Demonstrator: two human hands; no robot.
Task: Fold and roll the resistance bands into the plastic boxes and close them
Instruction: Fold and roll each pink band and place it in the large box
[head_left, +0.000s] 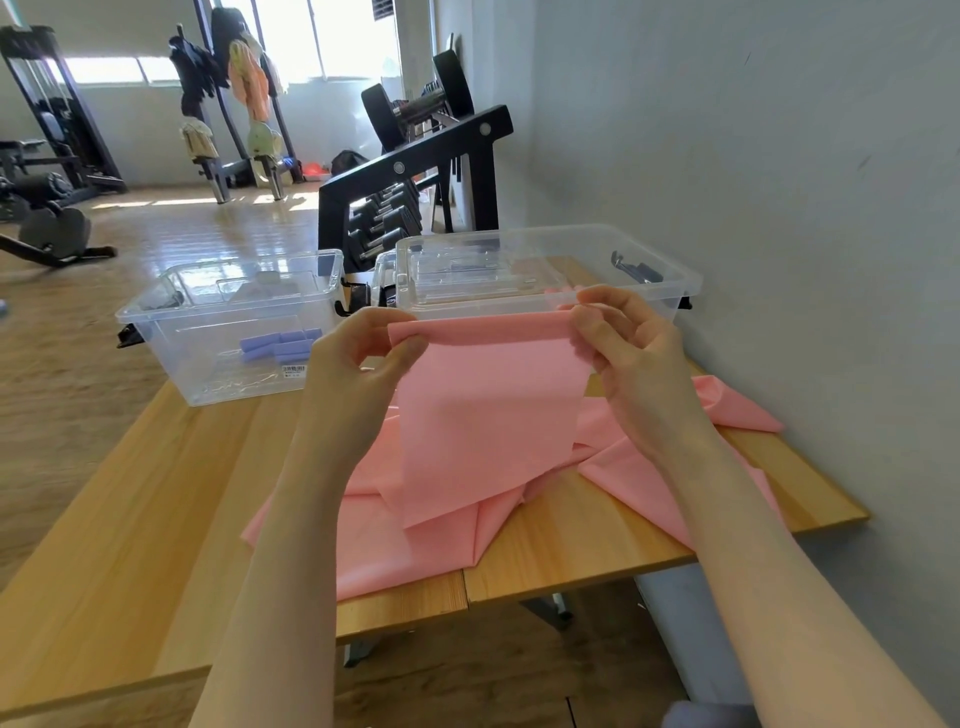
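At centre left of the frame, a clear plastic box (228, 332) holds rolled purple bands (280, 345); a second, empty box (545, 270) stands at upper centre. In the middle, a person's left hand (358, 353) and right hand (623, 343) lift the pink resistance band (483, 405) above the wooden table (104, 545), each hand curled shut on a top corner, thumb in front and fingers behind. The folded top edge runs taut between the two pinches, while the rest hangs down and lies crumpled on the table toward the lower centre and right. The slack heap looks liable to fold in crooked, giving a lopsided roll, and the thin, slippery sheet could slide out of either pinch if pulled unevenly.
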